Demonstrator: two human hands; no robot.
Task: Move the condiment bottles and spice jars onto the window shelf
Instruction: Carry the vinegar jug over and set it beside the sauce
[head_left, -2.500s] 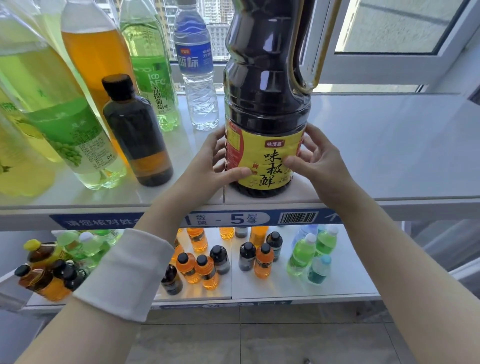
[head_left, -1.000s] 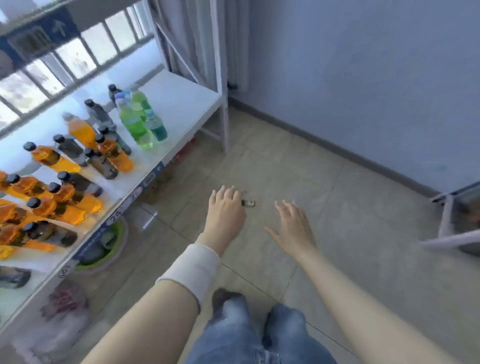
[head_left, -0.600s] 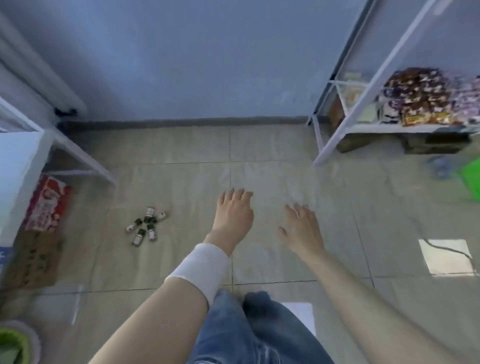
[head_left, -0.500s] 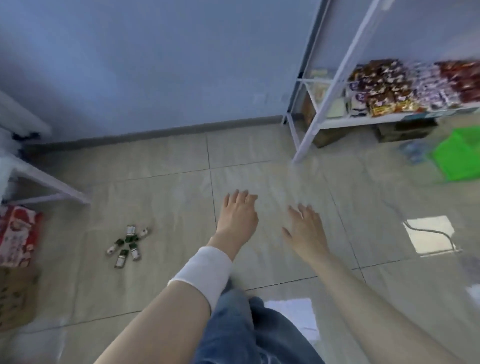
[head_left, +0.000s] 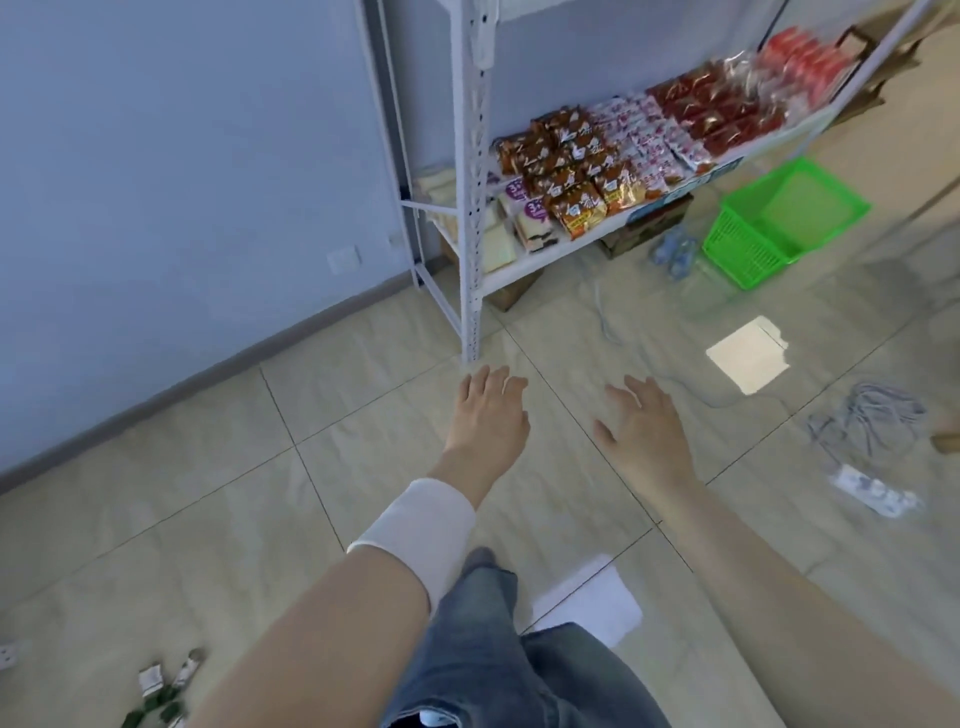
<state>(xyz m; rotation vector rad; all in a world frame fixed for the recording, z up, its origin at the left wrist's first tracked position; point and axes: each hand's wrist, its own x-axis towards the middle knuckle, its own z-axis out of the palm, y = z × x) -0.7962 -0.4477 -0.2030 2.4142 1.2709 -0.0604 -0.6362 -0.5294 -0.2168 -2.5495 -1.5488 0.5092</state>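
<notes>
The fingers (head_left: 493, 382) of the left hand (head_left: 485, 415) are held loosely apart and empty, and those of the right hand (head_left: 644, 431) are likewise spread, with nothing gripped. Both hands are held out above the tiled floor (head_left: 260, 493).

The small spice jars (head_left: 161, 696) are seen lying scattered on the floor at the lower left, well apart from either hand; the window shelf is not in view. The jars are judged light, rigid and possibly breakable; each is best taken around its body, or several gathered in both hands.

Ample open floor is offered for stooping. The metal rack (head_left: 472, 208) of snack packets stands ahead, its post to be avoided, while a green basket (head_left: 779, 223) and loose cables (head_left: 867, 421) lie to the right.
</notes>
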